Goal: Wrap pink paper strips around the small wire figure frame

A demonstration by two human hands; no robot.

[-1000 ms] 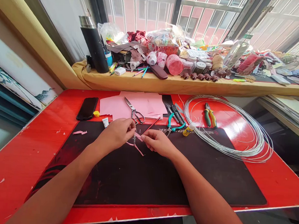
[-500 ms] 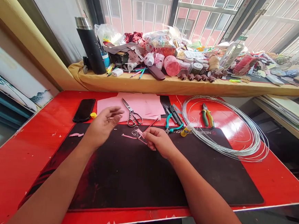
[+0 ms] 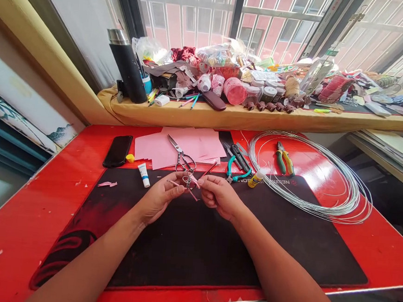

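Note:
Both hands meet above the black desk mat [image 3: 194, 243] around a small twisted wire figure [image 3: 188, 181] with pink paper strips on it. My left hand [image 3: 161, 194] pinches the figure from its left side, thumb and fingers closed. With thumb and forefinger, my right hand [image 3: 221, 194] grips a pink paper piece [image 3: 195, 181] at the figure's right. Just beyond the hands lie scissors [image 3: 176, 144] on pink paper sheets [image 3: 149, 142]. A white and blue tube [image 3: 144, 175] rests on the mat left of my left hand. The fingers partly hide the figure.
A large wire coil [image 3: 361, 201] lies at the right, with yellow-green pliers [image 3: 284, 158] inside it. Teal pliers [image 3: 236, 170], a utility knife [image 3: 240, 156] and a glue bottle [image 3: 256, 177] sit nearer. A phone [image 3: 117, 151] and yellow cap [image 3: 130, 158] are at left.
My left hand has moved right and closed on the wire figure, uncovering the white and blue tube. My right hand keeps its pinch. The camera view has shifted slightly.

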